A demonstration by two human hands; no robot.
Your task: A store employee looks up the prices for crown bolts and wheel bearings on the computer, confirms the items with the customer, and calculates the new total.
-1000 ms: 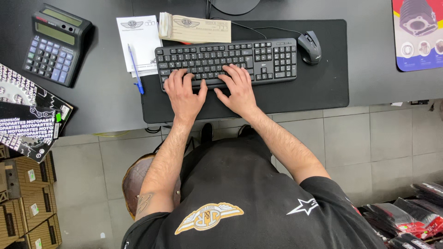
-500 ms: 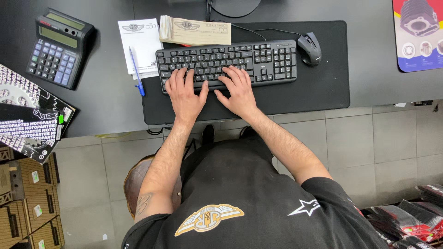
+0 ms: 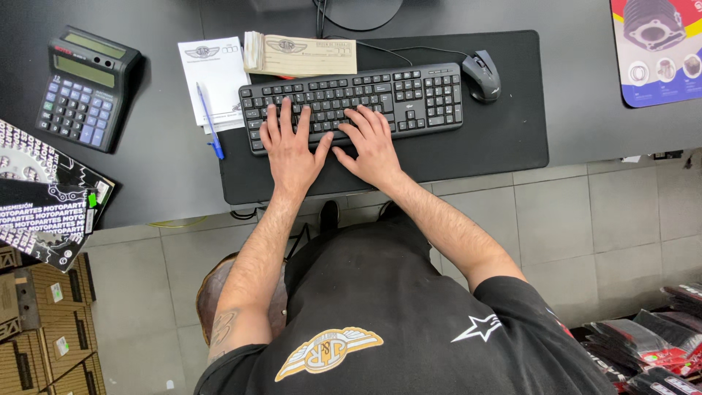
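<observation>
Hands unmoved on keyboard (image 3: 351,106); mouse (image 3: 482,75) right, notepad (image 3: 214,80) left.

Black keyboard (image 3: 351,104), full-size, flat on dark desk mat (image 3: 482,143), long edge parallel to desk front, slightly tilted.

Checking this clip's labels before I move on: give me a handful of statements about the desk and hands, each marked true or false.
1. Both hands, left hand and right hand, rest on the black keyboard. True.
2. The right hand grips the mouse. False: the mouse lies untouched, right of the keyboard.
3. A blue pen lies on the white notepad. True.
4. The calculator sits right of the mouse. False: it is at the desk's far left.
5. A booklet lies behind the keyboard. True.
</observation>
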